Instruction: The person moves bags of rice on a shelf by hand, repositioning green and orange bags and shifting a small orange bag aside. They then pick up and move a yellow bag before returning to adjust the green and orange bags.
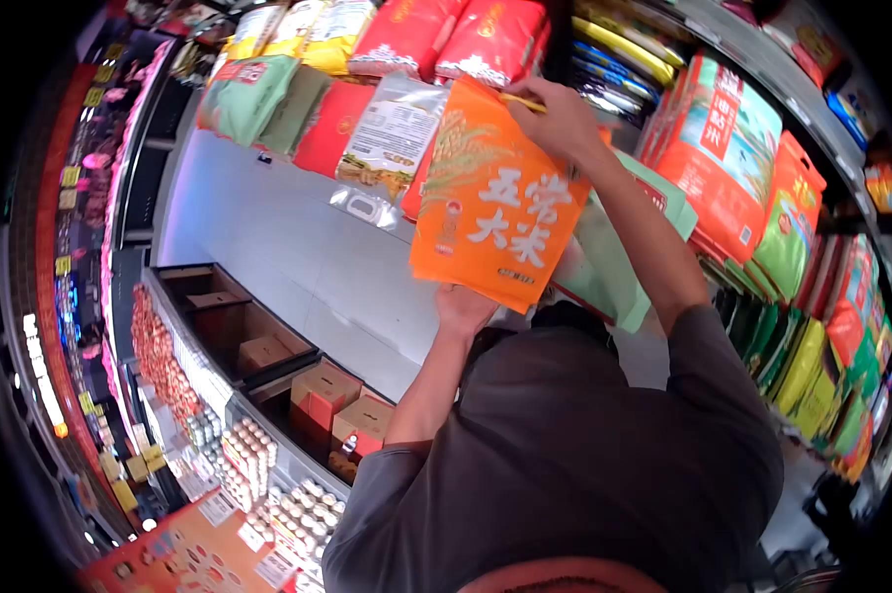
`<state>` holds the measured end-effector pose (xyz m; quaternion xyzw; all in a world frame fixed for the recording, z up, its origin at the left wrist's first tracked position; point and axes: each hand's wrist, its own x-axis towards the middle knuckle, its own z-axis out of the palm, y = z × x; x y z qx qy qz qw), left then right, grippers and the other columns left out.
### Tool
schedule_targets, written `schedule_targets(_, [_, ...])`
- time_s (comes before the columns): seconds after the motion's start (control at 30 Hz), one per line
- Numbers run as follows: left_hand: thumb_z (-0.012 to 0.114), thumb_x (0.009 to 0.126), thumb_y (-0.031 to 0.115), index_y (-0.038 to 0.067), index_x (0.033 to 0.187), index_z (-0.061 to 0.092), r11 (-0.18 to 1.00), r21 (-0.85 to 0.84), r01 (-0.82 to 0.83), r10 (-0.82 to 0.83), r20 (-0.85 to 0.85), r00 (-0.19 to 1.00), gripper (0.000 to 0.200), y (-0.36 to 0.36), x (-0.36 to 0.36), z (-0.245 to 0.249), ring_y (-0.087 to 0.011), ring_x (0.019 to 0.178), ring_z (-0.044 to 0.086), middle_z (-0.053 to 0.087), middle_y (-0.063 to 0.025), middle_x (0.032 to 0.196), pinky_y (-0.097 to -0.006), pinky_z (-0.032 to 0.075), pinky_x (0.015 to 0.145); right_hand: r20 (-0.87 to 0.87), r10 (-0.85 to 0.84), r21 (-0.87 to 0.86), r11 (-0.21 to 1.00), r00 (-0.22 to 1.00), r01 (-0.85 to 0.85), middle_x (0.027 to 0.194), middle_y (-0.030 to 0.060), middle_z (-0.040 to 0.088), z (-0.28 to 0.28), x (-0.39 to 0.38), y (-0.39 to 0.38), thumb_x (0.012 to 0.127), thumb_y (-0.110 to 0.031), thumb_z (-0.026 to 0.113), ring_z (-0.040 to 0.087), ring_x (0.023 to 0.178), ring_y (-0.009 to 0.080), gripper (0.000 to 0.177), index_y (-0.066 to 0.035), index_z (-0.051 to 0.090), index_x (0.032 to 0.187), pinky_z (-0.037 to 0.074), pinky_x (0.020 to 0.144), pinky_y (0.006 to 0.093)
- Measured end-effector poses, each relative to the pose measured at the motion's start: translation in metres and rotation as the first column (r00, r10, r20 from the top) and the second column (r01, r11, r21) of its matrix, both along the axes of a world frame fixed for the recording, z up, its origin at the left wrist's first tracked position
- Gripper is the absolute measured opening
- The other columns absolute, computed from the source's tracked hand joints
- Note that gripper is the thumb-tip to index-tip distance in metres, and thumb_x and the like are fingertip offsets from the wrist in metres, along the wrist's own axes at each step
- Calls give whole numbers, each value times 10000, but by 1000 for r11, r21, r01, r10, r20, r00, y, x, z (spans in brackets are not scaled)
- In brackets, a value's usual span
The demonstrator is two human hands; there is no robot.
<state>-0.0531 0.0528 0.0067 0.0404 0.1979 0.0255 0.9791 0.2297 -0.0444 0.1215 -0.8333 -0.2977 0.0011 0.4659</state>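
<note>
Shop floor: pale, stacked bags at right
Orange bag: between both hands, tilted
Right hand: grasping its top edge
Left hand: at its lower edge (fingers hidden, cannot tell grip)

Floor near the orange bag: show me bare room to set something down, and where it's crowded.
A bare stretch of floor lies left of the orange bag, between the silver bag and the dark bins. Crowded: the silver bag's row, and the right side, where more bags stand packed together.
</note>
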Motion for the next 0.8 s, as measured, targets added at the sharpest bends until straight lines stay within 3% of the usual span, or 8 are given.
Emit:
schedule_targets(0.23, [351, 964, 426, 107, 1429, 376, 945, -297, 138, -180, -120, 976, 564, 23, 25, -34, -306, 1351, 369, 400, -110, 1470, -503, 320, 1078, -130, -100, -406, 913, 986, 38, 935, 103, 698, -92, 59, 18, 863, -449, 517, 658, 917, 306, 372, -162, 613, 1080, 499, 820, 418])
schedule_targets(0.37, [368, 961, 450, 136, 1401, 421, 918, -205, 339, -371, -143, 918, 543, 56, 24, -31, -296, 1314, 422, 459, -82, 1428, -500, 354, 1054, 77, -193, -480, 853, 978, 206, 948, 91, 689, -96, 31, 20, 883, -438, 521, 660, 903, 300, 355, -177, 564, 1121, 499, 774, 437])
schedule_targets(0.43, [373, 941, 529, 162, 1388, 432, 606, 668, 432, -452, -158, 878, 582, 65, 25, -38, -290, 1298, 439, 469, -46, 1418, -502, 356, 1059, 143, -221, -534, 804, 965, 263, 991, 85, 681, -99, 25, 20, 893, -429, 522, 660, 901, 286, 349, -177, 544, 1133, 502, 757, 437])
schedule_targets(0.47, [376, 931, 569, 175, 1382, 437, 228, 927, 299, -480, -160, 862, 602, 68, 28, -40, -288, 1289, 448, 474, -28, 1413, -503, 356, 1062, 130, -242, -542, 795, 961, 273, 987, 88, 681, -100, 25, 21, 892, -435, 527, 658, 905, 288, 362, -177, 545, 1146, 500, 763, 436])
schedule_targets(0.5, [376, 931, 569, 175, 1382, 437, 238, 922, 305, -498, -154, 854, 602, 73, 30, -41, -288, 1289, 448, 474, -28, 1413, -503, 356, 1062, 119, -257, -549, 788, 959, 279, 983, 91, 681, -101, 25, 22, 890, -442, 533, 656, 910, 289, 376, -178, 545, 1158, 499, 768, 436])
schedule_targets(0.53, [380, 922, 588, 175, 1377, 438, 778, 415, 472, -459, -138, 878, 618, 78, 34, -42, -284, 1285, 451, 478, -30, 1405, -501, 366, 1060, 125, -268, -559, 777, 955, 291, 983, 91, 681, -104, 28, 22, 890, -442, 533, 656, 910, 289, 376, -178, 545, 1158, 499, 768, 436])
schedule_targets(0.57, [383, 912, 607, 175, 1372, 440, 875, -328, 357, -426, -166, 890, 634, 80, 39, -43, -281, 1280, 455, 482, -32, 1397, -498, 376, 1058, 171, -247, -505, 809, 954, 301, 965, 98, 682, -107, 29, 20, 889, -449, 539, 655, 915, 288, 391, -182, 544, 1175, 497, 773, 432])
schedule_targets(0.8, [398, 912, 592, 177, 1329, 473, 887, -269, 375, -443, -271, 855, 592, 79, 53, -60, -270, 1246, 483, 506, -40, 1363, -503, 393, 1048, 78, -180, -547, 815, 981, 193, 896, 108, 684, -94, 36, 14, 889, -495, 530, 662, 880, 275, 459, -179, 540, 1222, 495, 763, 411])
